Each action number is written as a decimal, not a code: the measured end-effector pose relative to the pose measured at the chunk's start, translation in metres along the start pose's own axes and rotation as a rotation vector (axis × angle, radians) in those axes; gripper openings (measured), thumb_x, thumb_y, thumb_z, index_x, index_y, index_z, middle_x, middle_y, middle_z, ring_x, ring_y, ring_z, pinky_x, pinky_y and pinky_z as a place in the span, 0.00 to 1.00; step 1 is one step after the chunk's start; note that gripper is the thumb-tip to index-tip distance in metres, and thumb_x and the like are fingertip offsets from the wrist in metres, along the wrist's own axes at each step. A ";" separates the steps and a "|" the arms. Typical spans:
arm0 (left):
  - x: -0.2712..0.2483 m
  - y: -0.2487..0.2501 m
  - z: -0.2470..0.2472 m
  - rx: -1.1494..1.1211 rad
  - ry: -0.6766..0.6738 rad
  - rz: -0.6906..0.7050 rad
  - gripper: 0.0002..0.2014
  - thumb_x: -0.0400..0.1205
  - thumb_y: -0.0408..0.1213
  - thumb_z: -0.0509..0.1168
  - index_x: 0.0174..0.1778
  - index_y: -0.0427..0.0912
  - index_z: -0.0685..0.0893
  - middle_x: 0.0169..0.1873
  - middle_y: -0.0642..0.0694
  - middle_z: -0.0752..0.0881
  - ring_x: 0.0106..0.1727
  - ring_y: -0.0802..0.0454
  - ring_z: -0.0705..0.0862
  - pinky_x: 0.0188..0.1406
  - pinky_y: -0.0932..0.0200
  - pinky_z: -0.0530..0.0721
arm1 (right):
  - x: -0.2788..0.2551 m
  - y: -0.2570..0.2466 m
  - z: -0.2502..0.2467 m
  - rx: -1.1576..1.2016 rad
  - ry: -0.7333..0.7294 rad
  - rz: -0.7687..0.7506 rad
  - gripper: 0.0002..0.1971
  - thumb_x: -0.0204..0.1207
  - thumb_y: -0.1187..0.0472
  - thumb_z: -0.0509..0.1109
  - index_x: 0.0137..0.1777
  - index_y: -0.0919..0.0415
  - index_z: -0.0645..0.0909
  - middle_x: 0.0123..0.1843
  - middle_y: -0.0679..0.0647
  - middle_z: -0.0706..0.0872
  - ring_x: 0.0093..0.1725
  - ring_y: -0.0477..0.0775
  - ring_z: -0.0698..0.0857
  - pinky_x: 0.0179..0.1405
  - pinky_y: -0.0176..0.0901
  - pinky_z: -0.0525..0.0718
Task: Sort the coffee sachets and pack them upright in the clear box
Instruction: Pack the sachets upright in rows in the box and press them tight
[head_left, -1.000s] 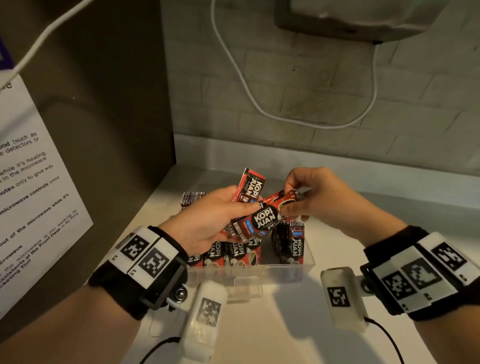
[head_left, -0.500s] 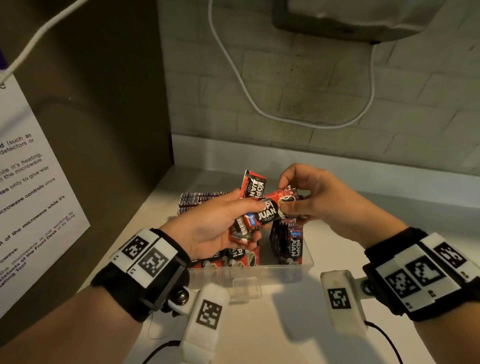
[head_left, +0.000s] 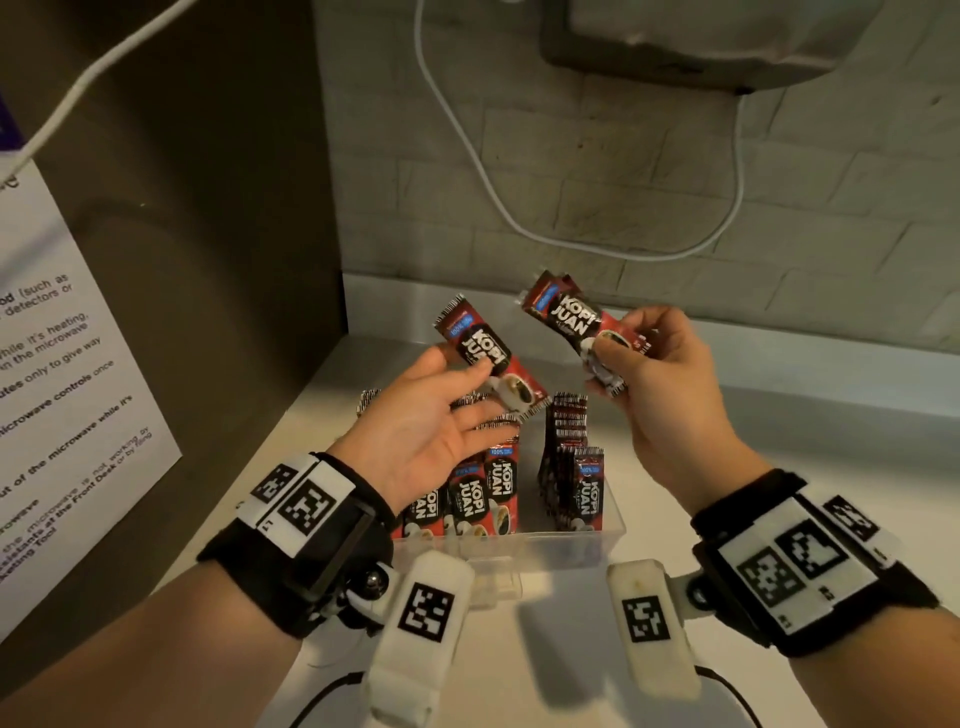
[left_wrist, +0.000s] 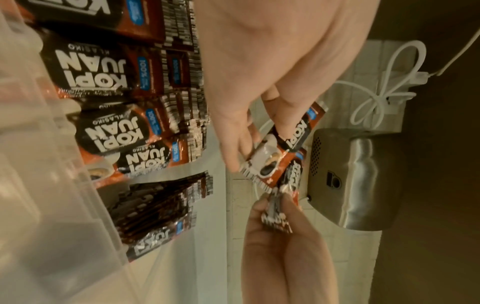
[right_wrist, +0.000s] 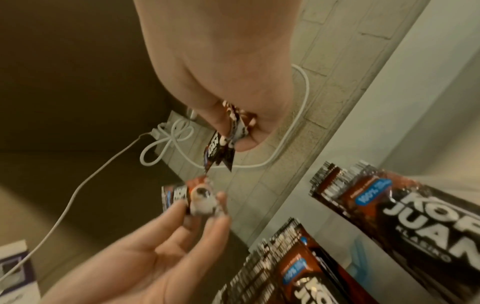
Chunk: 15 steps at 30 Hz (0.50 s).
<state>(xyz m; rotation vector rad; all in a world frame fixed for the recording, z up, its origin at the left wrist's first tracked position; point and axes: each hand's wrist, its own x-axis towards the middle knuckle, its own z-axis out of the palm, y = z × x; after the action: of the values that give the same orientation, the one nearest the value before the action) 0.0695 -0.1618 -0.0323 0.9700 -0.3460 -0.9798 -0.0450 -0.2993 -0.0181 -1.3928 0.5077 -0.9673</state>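
Above the clear box (head_left: 519, 543), my left hand (head_left: 488, 389) lies palm up and pinches one red and black coffee sachet (head_left: 485, 353) between thumb and fingers. To its right, my right hand (head_left: 618, 348) pinches the lower end of two or so stacked sachets (head_left: 571, 317), tilted up to the left. Several packed sachets (head_left: 498, 488) stand upright in rows in the box. The left wrist view shows my left hand's sachet (left_wrist: 280, 148) near the fingertips and the box rows (left_wrist: 103, 133). In the right wrist view, the stacked sachets (right_wrist: 223, 148) hang from my right hand's fingers.
The box stands on a white counter (head_left: 675, 519) in a corner. A dark panel (head_left: 208, 208) with a paper notice (head_left: 62, 389) closes the left side. A white cable (head_left: 519, 218) loops on the tiled back wall under a metal appliance (head_left: 701, 36).
The hands were together on one bundle of sachets over the box. They have risen and parted: the right took some sachets to the right, the left keeps one.
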 end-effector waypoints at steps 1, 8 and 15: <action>-0.001 -0.002 0.002 -0.019 -0.002 -0.009 0.08 0.84 0.28 0.62 0.56 0.40 0.81 0.51 0.37 0.90 0.52 0.40 0.90 0.49 0.44 0.90 | -0.001 0.003 0.003 -0.027 0.004 -0.024 0.14 0.75 0.77 0.68 0.40 0.56 0.72 0.42 0.57 0.83 0.37 0.54 0.82 0.30 0.40 0.81; 0.002 -0.008 0.012 0.042 -0.002 -0.021 0.12 0.85 0.28 0.61 0.64 0.39 0.78 0.50 0.37 0.90 0.46 0.40 0.91 0.48 0.45 0.89 | -0.016 0.015 0.019 -0.117 -0.254 -0.052 0.14 0.75 0.78 0.64 0.39 0.57 0.72 0.38 0.60 0.76 0.39 0.56 0.75 0.37 0.49 0.74; 0.003 -0.008 0.021 0.038 -0.040 -0.012 0.13 0.86 0.26 0.58 0.65 0.37 0.79 0.54 0.36 0.88 0.45 0.43 0.88 0.49 0.45 0.90 | -0.020 0.017 0.021 -0.365 -0.400 -0.205 0.06 0.72 0.60 0.58 0.46 0.59 0.66 0.35 0.49 0.71 0.34 0.42 0.70 0.36 0.41 0.72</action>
<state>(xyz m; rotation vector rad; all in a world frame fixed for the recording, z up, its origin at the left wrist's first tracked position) 0.0533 -0.1768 -0.0273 0.9888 -0.3938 -1.0072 -0.0343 -0.2727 -0.0351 -1.9441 0.2479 -0.7483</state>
